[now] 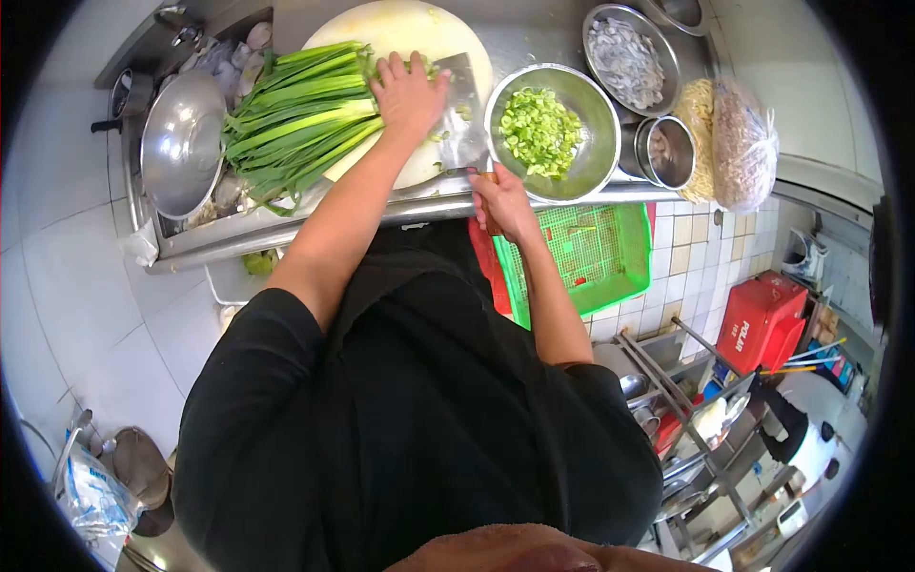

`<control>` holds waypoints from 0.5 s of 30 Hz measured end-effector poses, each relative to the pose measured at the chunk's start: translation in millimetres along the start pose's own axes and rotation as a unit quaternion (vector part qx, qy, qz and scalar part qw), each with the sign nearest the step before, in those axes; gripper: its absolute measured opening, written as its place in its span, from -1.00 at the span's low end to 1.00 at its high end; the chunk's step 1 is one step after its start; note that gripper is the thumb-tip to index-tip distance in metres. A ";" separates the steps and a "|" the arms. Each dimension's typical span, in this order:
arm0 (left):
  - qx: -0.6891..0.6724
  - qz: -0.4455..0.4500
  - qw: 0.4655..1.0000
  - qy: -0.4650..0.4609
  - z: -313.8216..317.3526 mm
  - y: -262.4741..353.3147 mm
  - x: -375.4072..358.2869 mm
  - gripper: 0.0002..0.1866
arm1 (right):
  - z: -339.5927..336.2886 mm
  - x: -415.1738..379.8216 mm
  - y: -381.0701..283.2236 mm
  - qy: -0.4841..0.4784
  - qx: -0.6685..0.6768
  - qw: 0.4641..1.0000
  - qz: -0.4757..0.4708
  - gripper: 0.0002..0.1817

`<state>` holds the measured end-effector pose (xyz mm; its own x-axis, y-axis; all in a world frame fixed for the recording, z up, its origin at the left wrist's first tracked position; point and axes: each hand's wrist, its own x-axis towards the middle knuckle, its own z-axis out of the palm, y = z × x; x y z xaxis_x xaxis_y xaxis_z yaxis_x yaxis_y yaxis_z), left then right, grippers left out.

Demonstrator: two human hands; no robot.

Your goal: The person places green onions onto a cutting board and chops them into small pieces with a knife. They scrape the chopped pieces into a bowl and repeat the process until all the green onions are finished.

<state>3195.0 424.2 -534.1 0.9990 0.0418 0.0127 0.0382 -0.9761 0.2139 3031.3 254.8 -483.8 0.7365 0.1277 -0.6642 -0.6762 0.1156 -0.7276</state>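
Note:
A large bunch of green onions lies across the round cutting board, its cut ends toward the middle. My left hand presses on those ends with its fingers spread. In my right hand is the handle of a wide cleaver, the fingers wrapped round it. The blade rests on the board just right of my left hand. Chopped green onion fills part of a metal bowl right of the blade.
An empty metal bowl leans over the sink at left. At right are a bowl of pale strips, small metal pots and filled plastic bags. A green basket is below the counter edge.

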 end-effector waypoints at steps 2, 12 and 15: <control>-0.023 0.013 0.999 0.036 3.2 -3.7 -2.0 -0.28 | -0.3 11.2 2.7 -0.016 -0.022 1.000 0.009 -0.69; -0.161 0.175 0.952 0.195 6.0 18.3 -0.5 -0.67 | -3.0 3.5 7.3 -0.089 0.155 0.984 0.001 -0.71; -0.277 0.228 0.914 0.191 -6.5 68.0 -8.2 -0.70 | -27.9 -27.2 16.6 -0.069 0.188 0.979 -0.038 -0.69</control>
<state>3189.2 358.9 -513.3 0.8238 -0.1674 0.5416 -0.5028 -0.6570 0.5617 3000.5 225.7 -482.6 0.7933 0.2337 -0.5622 -0.5968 0.4813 -0.6421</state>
